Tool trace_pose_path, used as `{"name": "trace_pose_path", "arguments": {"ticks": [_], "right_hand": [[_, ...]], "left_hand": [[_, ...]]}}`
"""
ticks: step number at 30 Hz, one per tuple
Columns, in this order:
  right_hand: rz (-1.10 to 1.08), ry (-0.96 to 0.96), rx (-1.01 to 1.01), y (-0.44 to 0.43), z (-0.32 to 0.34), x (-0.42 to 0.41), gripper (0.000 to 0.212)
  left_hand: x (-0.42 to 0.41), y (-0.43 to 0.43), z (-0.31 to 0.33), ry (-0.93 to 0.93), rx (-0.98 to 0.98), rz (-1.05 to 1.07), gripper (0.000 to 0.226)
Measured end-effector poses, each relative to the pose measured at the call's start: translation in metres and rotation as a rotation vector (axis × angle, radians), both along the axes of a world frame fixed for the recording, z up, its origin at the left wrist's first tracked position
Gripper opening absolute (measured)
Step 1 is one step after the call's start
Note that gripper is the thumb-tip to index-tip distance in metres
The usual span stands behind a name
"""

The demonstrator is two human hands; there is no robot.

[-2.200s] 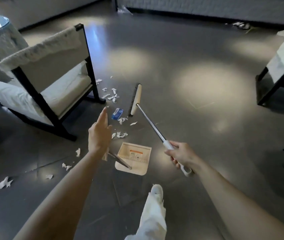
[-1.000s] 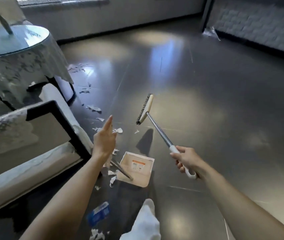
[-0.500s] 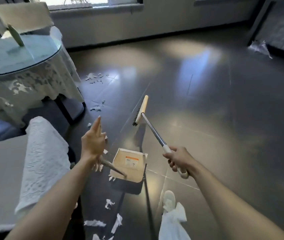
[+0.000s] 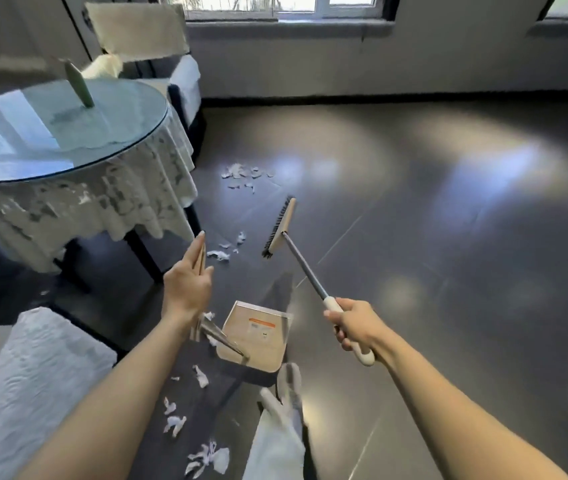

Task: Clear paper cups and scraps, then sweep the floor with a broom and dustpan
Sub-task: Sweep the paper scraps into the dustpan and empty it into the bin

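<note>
Single head-worn wide-angle view; faced forward and down onto floor (image 4: 414,237); left hand (image 4: 187,289), right hand (image 4: 355,323) close below lens; table (image 4: 67,174) left, window (image 4: 293,5) far ahead

We are seeing a broom (image 4: 286,220) with a beige head, black bristles and grey shaft, a beige dustpan (image 4: 268,353) wearing an orange-and-white label (image 4: 261,328), white paper scraps (image 4: 241,172) dotting the dark grey floor (image 4: 448,271), and a white lace-patterned cloth (image 4: 109,199) draping the bench (image 4: 33,133).

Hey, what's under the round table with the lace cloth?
Only dark table legs and shadowed floor show. The hanging lace cloth covers the space higher up, and shadow hides whatever lies further in.
</note>
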State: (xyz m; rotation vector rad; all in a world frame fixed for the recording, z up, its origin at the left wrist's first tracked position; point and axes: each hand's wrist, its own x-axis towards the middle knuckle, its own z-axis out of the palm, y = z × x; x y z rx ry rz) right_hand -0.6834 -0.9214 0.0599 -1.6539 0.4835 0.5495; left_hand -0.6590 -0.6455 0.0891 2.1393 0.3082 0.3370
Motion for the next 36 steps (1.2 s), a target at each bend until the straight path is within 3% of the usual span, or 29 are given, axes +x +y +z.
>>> {"name": "trace_pose_path", "arguments": {"ticks": [7, 14, 18, 21, 26, 36], "right_hand": [[0.078, -0.042, 0.008, -0.019, 0.009, 0.240, 0.023], [0.155, -0.052, -0.043, -0.055, 0.010, 0.452, 0.040], [0.193, -0.021, -0.029, -0.076, -0.002, 0.596, 0.031], [0.245, 0.010, -0.037, -0.093, -0.007, 0.701, 0.026], [0.364, 0.041, -0.090, -0.119, 0.003, 0.854, 0.024], [0.573, 0.029, -0.240, -0.119, -0.032, 1.094, 0.037]], "left_hand": [[0.240, -0.020, 0.004, 0.056, 0.052, 0.027, 0.067], [0.456, -0.045, 0.019, 0.057, 0.114, 0.084, 0.069], [0.577, -0.061, -0.006, 0.065, 0.053, 0.126, 0.071], [0.663, -0.077, -0.022, 0.109, -0.100, 0.142, 0.072], [0.778, -0.102, -0.032, 0.183, 0.015, 0.297, 0.071], [0.960, -0.130, -0.074, 0.227, -0.010, 0.413, 0.067]]}}
